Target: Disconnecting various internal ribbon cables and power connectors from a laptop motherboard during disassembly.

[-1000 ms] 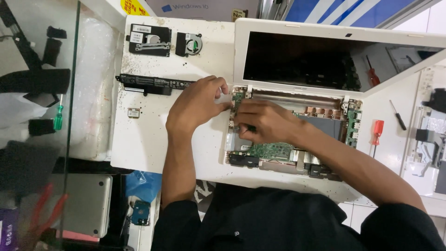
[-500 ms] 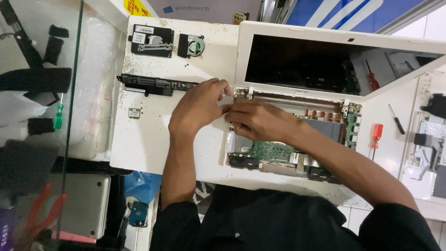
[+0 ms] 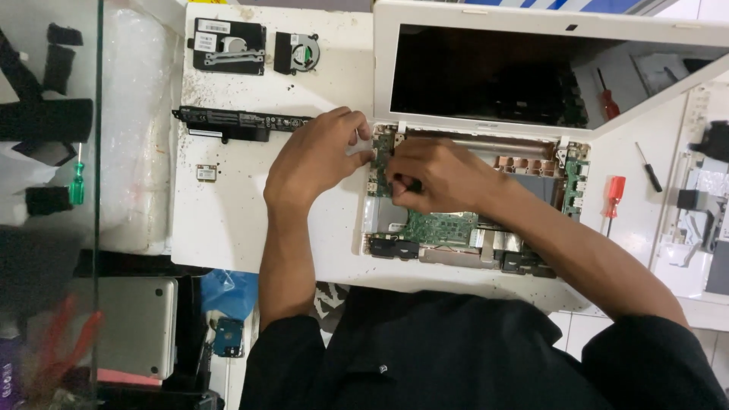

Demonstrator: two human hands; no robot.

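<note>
Your left hand (image 3: pixel 315 163) pressed flat beside the open laptop (image 3: pixel 471 205). Your right hand (image 3: pixel 437 176) pinched a small dark tool over the green board (image 3: pixel 437 226) just under your fingers. That board looked thin and breakable; hold its edges.

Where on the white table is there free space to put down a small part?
Bare patch on the white table, below the long black battery and small card, beside the left hand. Crowded: the open laptop base under the right hand.
</note>
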